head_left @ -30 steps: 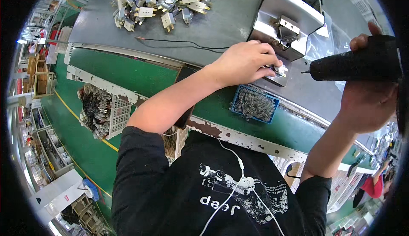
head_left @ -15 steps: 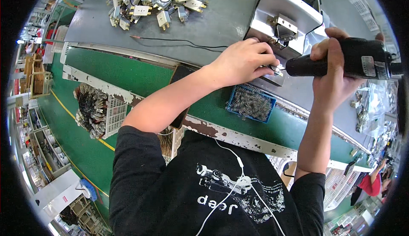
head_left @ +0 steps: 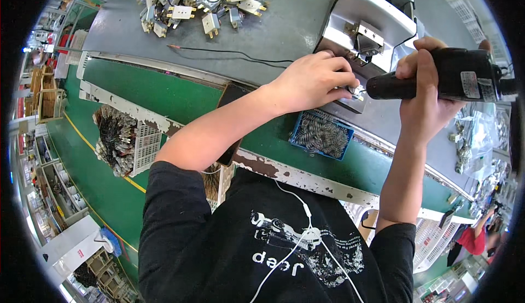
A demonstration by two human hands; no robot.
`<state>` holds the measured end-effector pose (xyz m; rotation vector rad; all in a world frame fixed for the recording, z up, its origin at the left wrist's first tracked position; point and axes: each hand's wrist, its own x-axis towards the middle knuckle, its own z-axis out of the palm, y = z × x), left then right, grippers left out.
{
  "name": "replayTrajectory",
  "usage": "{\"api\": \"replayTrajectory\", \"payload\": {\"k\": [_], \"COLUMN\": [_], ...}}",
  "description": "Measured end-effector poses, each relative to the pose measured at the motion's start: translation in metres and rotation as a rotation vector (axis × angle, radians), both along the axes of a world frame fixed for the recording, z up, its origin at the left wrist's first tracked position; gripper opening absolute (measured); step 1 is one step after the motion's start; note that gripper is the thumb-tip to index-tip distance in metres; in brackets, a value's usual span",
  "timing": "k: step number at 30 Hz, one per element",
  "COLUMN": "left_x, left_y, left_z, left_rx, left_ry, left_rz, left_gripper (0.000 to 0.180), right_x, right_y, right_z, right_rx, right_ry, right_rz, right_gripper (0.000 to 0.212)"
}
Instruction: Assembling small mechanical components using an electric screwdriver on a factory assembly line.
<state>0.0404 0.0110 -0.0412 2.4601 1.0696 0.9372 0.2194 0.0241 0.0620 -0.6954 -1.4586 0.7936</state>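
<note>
My right hand [head_left: 427, 92] is wrapped round a black electric screwdriver [head_left: 396, 86], held level with its tip facing left. The bit end points at a small metal part [head_left: 357, 92], very close to it; I cannot tell if they touch. My left hand [head_left: 321, 81] pinches this part between thumb and fingers, over a metal block [head_left: 355, 105] at the front of a silver bench machine [head_left: 336, 27]. My fingers cover most of the part, so its kind is unclear. A thin black wire [head_left: 229, 53] runs along the grey table to my left hand.
A heap of metal-and-white electrical parts [head_left: 210, 23] lies at the far left. Just below my left hand, a blue tray [head_left: 333, 155] holds many small springs. Clear plastic bags [head_left: 481, 133] lie at the right. A dark phone-shaped object [head_left: 232, 96] sits near the table edge.
Both hands keep their grips in nearly the same places. The screwdriver's front end dips very slightly, and the whole view shifts a little.
</note>
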Motion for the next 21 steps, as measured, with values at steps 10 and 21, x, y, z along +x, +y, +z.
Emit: {"api": "replayTrajectory", "payload": {"k": [10,21], "left_x": [0.000,-0.002], "left_y": [0.003,0.005], "left_z": [-0.001,-0.005], "left_rx": [-0.001,-0.011], "left_ry": [-0.021,-0.066], "left_rz": [-0.028,-0.044], "left_gripper": [0.021,0.025], "right_x": [0.011,0.014], "right_y": [0.010,0.014], "right_z": [0.005,-0.004], "right_rx": [-0.042,0.079], "right_ry": [0.039,-0.062], "right_rz": [0.430,0.393], "right_gripper": [0.025,0.040]}}
